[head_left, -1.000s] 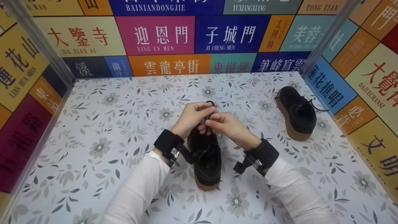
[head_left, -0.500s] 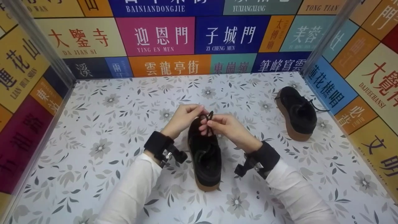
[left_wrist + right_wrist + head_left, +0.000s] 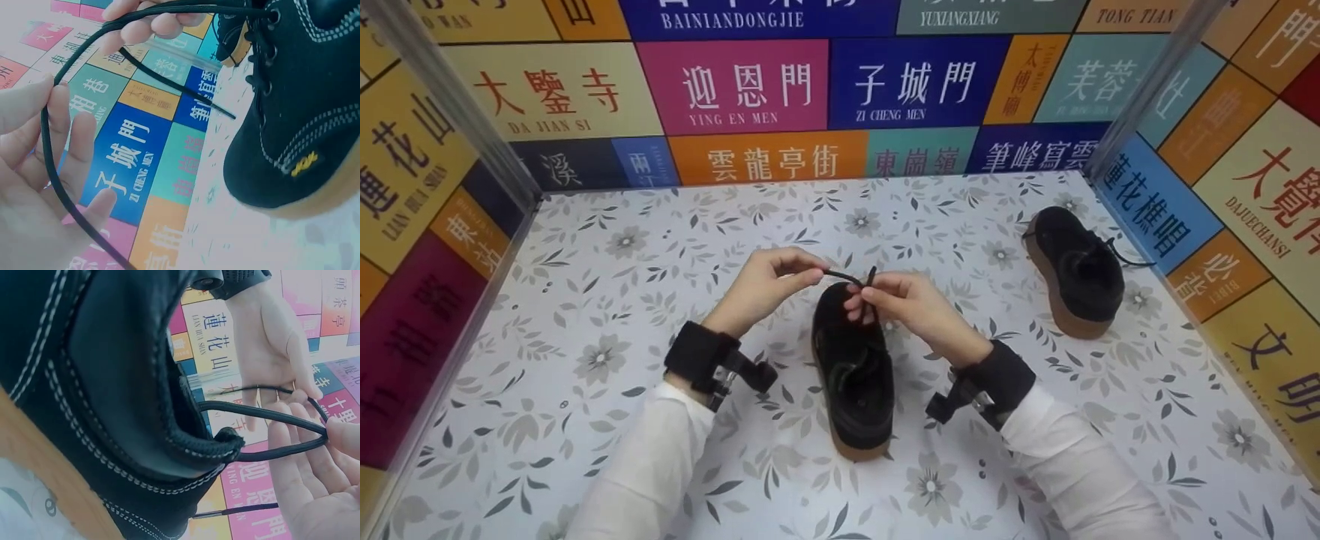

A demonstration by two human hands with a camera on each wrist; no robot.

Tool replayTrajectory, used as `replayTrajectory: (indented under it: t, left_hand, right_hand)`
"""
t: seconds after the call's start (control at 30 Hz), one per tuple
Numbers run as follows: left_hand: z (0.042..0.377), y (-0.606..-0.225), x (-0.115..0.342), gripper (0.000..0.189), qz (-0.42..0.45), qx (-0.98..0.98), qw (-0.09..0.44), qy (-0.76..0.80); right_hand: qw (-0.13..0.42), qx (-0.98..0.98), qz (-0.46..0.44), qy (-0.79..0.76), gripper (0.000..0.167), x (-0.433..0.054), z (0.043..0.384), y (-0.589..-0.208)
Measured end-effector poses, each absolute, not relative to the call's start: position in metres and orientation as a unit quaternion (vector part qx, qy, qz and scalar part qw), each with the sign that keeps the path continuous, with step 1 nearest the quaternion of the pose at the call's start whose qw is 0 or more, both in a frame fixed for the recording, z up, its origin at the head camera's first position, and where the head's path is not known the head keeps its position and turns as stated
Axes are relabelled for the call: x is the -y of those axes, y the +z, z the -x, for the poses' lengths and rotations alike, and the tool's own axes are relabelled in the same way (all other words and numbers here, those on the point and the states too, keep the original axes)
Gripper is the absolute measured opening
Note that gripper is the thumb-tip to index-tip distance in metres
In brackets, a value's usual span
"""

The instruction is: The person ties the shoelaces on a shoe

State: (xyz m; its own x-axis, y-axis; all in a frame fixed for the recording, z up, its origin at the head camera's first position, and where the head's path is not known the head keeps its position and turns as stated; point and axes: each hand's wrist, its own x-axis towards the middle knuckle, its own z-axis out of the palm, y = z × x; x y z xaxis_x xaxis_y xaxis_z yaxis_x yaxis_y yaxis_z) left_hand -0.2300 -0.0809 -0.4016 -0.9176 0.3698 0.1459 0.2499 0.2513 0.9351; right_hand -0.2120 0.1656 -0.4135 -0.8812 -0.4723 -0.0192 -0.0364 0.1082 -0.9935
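Observation:
A black shoe (image 3: pixel 851 397) with a tan sole and white stitching stands in the middle of the table, toe pointing away from me. My right hand (image 3: pixel 915 304) is over its toe and pinches two strands of its black shoelace (image 3: pixel 264 413) together between thumb and fingers. To the left of the toe, my left hand (image 3: pixel 765 289) pinches one length of lace (image 3: pixel 842 276) between thumb and forefinger, stretched across from the right hand. In the left wrist view a lace tip (image 3: pixel 225 112) dangles below the right hand, and the lace runs into the shoe's eyelets (image 3: pixel 274 17).
A second black shoe (image 3: pixel 1076 274), its lace loose at the side, stands at the right near the panel wall. Colourful panels with lettering (image 3: pixel 735 86) enclose the back and both sides. The table (image 3: pixel 600 420) has a white floral cover.
My left hand has moved left from beside the right hand, drawing a length of lace out with it. The right hand stays nearly in place, still pinching the lace. Both shoes have not moved.

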Motion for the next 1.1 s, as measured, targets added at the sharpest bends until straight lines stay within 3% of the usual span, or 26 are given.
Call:
replayTrajectory:
  t: [0.17, 0.43, 0.77, 1.1]
  left_hand:
    - [0.226, -0.406, 0.093, 0.022, -0.180, -0.813, 0.034, 0.552]
    - [0.220, -0.432, 0.102, 0.016, -0.186, -0.859, 0.002, 0.477]
    - [0.213, -0.468, 0.088, 0.018, -0.188, -0.844, 0.035, 0.501]
    - [0.208, -0.468, 0.092, 0.012, -0.185, -0.857, 0.023, 0.480]
  right_hand:
    - [0.144, -0.732, 0.173, -0.643, 0.030, -0.162, 0.215, -0.417]
    - [0.148, -0.722, 0.148, -0.660, 0.030, -0.155, 0.217, -0.423]
    - [0.139, -0.722, 0.153, -0.660, 0.031, -0.155, 0.217, -0.425]
    - [0.134, -0.728, 0.145, -0.656, 0.026, -0.158, 0.216, -0.424]
